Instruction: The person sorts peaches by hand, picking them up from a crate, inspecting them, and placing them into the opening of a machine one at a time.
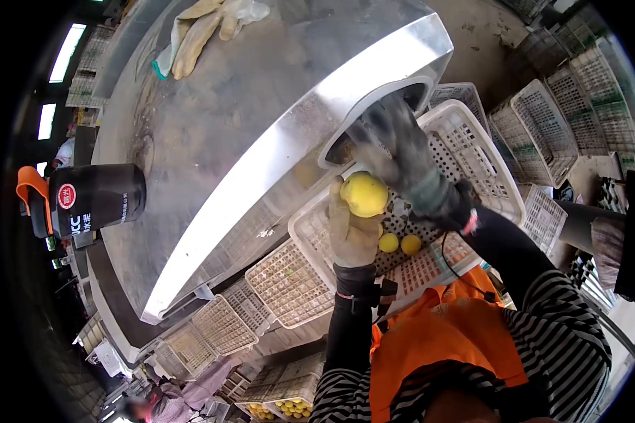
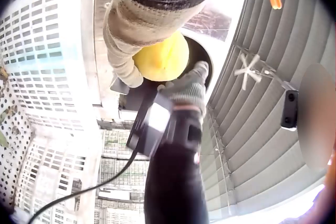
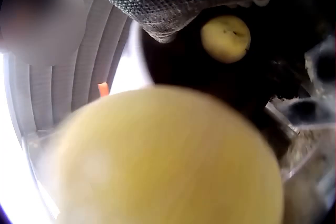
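Note:
My left hand, in a pale work glove, holds a large yellow citrus fruit above a white plastic crate. The same fruit fills the foreground of the right wrist view. Blurred in the head view, my gloved right hand reaches over the metal-rimmed opening at the table's edge. Its grey knit fingers extend close above a smaller yellow fruit within the dark opening. Two small yellow fruits lie in the crate beneath my hands.
A metal-topped table with a bright curved edge stands ahead. On it lie work gloves and a black bottle with an orange handle. More plastic crates stand right and lower left. A cable hangs from my right wrist device.

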Action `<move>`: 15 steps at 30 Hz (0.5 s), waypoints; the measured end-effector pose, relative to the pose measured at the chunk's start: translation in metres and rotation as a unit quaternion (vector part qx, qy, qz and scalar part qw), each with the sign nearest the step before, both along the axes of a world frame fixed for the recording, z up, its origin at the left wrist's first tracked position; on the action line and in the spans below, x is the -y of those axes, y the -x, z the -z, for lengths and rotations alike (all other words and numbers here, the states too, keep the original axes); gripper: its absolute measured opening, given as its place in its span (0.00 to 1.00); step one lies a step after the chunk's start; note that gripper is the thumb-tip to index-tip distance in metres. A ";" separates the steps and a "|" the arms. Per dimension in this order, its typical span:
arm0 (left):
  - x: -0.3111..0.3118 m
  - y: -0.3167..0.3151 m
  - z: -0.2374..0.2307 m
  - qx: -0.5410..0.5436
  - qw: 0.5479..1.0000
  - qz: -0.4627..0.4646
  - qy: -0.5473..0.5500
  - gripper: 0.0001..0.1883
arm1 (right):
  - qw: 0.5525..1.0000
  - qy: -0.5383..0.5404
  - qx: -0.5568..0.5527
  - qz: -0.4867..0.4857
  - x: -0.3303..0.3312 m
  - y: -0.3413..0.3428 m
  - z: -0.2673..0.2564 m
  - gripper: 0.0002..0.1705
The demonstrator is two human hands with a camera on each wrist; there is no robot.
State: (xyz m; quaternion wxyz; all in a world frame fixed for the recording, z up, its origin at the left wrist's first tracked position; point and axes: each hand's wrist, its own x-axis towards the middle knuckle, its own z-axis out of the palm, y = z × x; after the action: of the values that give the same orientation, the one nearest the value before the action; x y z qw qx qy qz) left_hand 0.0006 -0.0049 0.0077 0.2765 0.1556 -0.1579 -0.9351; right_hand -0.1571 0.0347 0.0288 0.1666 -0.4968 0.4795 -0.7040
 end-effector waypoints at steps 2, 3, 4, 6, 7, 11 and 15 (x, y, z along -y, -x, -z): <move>-0.003 -0.002 -0.006 0.020 0.993 -0.035 0.114 0.23 | 0.975 -0.057 -0.122 0.176 -0.026 -0.032 -0.055 0.37; -0.004 -0.003 -0.008 0.023 0.993 -0.032 0.112 0.23 | 0.975 -0.059 -0.119 0.177 -0.032 -0.041 -0.047 0.37; -0.004 -0.001 -0.009 0.029 0.976 -0.025 0.214 0.22 | 0.991 -0.052 -0.065 0.105 -0.038 -0.048 -0.035 0.41; -0.005 0.004 -0.016 0.029 0.948 -0.023 0.316 0.20 | 0.999 -0.040 -0.016 0.028 -0.039 -0.048 -0.036 0.44; -0.008 0.007 -0.024 0.018 0.955 -0.057 0.289 0.20 | 0.980 -0.101 -0.108 0.132 -0.036 -0.044 -0.051 0.42; -0.015 -0.002 -0.027 0.160 0.958 -0.121 0.205 0.22 | 0.881 -0.196 -0.296 0.314 -0.003 -0.006 -0.011 0.40; -0.010 -0.035 0.075 0.342 0.921 -0.158 0.102 0.19 | 0.784 -0.273 -0.349 0.435 0.046 0.021 0.036 0.36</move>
State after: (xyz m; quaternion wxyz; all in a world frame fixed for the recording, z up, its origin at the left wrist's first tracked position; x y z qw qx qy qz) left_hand 0.0359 0.0049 -0.0669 0.3640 0.4598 -0.3109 -0.7479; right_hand -0.1781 -0.0110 -0.0073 -0.2070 -0.3811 0.8424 -0.3198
